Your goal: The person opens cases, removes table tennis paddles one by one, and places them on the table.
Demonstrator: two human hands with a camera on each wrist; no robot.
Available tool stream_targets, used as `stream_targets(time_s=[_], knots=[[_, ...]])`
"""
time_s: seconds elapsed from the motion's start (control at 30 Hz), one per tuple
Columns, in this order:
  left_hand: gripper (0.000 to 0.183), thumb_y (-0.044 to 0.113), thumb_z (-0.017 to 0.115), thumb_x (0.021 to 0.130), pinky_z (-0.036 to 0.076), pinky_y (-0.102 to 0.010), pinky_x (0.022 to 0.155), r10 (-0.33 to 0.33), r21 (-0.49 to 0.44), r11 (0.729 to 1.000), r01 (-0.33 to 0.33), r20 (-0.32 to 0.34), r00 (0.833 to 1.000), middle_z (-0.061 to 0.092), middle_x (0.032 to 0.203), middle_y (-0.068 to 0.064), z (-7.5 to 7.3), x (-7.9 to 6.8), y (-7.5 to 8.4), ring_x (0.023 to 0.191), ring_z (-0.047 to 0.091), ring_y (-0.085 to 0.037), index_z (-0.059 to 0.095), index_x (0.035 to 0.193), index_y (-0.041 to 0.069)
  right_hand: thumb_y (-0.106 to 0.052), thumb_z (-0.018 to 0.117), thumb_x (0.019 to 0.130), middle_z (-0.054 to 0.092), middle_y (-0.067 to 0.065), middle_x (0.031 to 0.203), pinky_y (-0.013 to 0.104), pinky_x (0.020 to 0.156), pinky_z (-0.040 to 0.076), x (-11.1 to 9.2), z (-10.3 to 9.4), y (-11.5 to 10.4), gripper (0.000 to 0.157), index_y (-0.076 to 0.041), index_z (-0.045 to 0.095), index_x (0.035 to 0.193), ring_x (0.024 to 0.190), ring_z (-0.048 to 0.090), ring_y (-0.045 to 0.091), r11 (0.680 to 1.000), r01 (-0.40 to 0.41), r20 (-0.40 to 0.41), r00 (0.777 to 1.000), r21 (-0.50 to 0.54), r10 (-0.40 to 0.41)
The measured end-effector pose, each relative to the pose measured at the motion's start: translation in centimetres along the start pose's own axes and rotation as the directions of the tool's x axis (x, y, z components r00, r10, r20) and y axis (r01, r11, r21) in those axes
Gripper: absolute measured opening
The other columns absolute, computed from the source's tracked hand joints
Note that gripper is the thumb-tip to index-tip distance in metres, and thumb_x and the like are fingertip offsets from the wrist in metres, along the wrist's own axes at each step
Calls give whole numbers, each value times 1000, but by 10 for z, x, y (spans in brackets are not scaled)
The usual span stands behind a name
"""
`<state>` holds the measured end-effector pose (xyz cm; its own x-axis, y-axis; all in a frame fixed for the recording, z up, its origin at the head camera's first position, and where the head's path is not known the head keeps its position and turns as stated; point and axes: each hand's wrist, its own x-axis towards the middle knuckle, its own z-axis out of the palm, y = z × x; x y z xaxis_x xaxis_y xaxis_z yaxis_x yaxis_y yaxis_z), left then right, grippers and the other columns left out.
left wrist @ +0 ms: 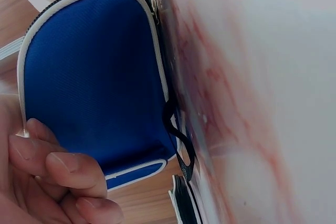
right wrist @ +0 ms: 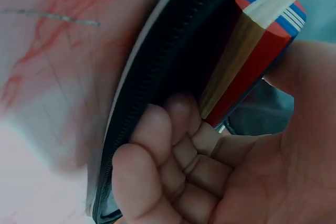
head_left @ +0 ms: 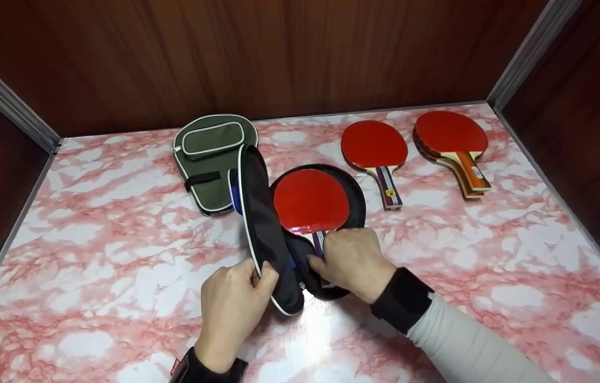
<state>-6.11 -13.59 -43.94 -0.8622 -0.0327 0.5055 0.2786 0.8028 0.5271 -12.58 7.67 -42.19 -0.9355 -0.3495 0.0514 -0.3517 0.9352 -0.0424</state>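
A blue table tennis paddle case [left wrist: 100, 77] with white piping lies unzipped, its black-lined lid [head_left: 265, 213] raised on the left. My left hand [head_left: 236, 306] pinches the edge of that lid between thumb and fingers. Inside the case's bottom half [head_left: 356, 197] rests a red table tennis paddle [head_left: 310, 202], its rubber face up. Over the paddle's handle [right wrist: 239, 66] my right hand [head_left: 356, 263] bends its fingers, with the thumb along the other side. Those fingertips [right wrist: 134, 174] sit right at the zippered rim. Part of the handle is hidden under the hand in the head view.
A green paddle case [head_left: 215, 170] with a pocket and black strap lies behind on the left. To the right lie another red paddle [head_left: 374, 144] and stacked red paddles [head_left: 451, 133] with orange handles. Wood-grain panels [head_left: 278, 58] border the marbled tabletop [head_left: 119, 276].
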Motion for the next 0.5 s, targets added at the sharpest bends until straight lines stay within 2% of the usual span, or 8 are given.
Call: stream_targets(time_s=[0.17,0.27,0.4,0.5], knots=[[43,20,73,90,37,-42,46,-4,-2,1000,4,3,1000,39,48,13,-1,-1,1,44,50,-23,48,56,26,-45,80,96,69,13,68,54,61,57,0,-1,4,49,-6,68,67,72,73,41,1000,-1,9,1000,5,1],[43,20,73,90,37,-41,46,1,0,1000,-1,3,1000,39,48,13,-1,-1,1,44,50,-22,48,56,26,-38,81,93,67,13,65,53,58,56,-3,1,5,45,-6,64,66,67,72,41,1000,18,-56,998,-2,-18],[43,18,73,89,35,-40,46,5,5,1000,-5,-1,1000,38,48,12,0,0,1,43,48,-21,47,55,26,-29,80,89,64,12,61,53,54,56,-7,6,7,36,-5,60,72,61,70,40,999,40,-167,985,-9,-41],[43,18,73,88,34,-39,46,8,9,1000,-8,-2,1000,38,48,12,0,0,1,43,47,-22,46,55,25,-28,80,89,62,13,59,54,54,56,-7,9,10,34,-4,60,75,60,70,40,999,40,-191,981,16,-36]])
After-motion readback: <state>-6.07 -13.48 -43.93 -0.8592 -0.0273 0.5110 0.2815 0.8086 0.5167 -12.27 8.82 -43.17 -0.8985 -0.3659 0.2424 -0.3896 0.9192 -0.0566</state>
